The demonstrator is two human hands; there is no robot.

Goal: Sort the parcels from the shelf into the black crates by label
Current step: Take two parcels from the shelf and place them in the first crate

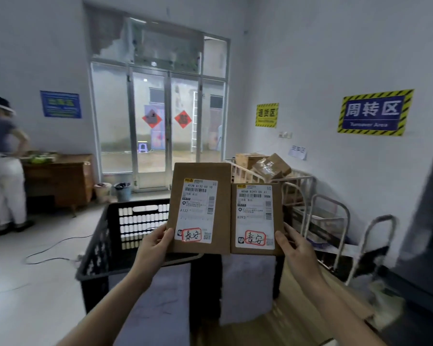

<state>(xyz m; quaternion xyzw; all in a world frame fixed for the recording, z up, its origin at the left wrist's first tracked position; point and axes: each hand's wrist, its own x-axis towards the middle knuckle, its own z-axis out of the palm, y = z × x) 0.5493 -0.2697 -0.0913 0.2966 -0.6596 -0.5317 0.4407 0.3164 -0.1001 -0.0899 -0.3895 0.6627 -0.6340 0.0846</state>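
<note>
The left hand (154, 247) grips the lower left corner of a brown cardboard parcel (200, 176), thumb on the front and the other fingers (164, 235) curled behind it. The right hand (296, 249) pinches the lower right corner of a second, shorter parcel (256, 249) the same way. Both are held upright, side by side with edges touching, above the crates, labels facing the camera. The left label (198, 211) reads A132 and the right label (255, 217) B393; each carries handwritten characters ringed in red near the bottom.

Just below and behind the parcels stands a black crate (98, 248) with a slotted far wall and a white sheet (158, 308) on its near side. To its right, a second white sheet (248, 290) hangs on another dark crate (206, 283).

Further right are white metal trolleys (330, 221), and beyond them loose cardboard boxes (270, 166). At far left a person in white trousers (5, 181) stands at a wooden counter (60, 181); two buckets (122, 192) sit beside the glass door (150, 126). Hazard-striped signs (375, 112) hang on the right wall.
</note>
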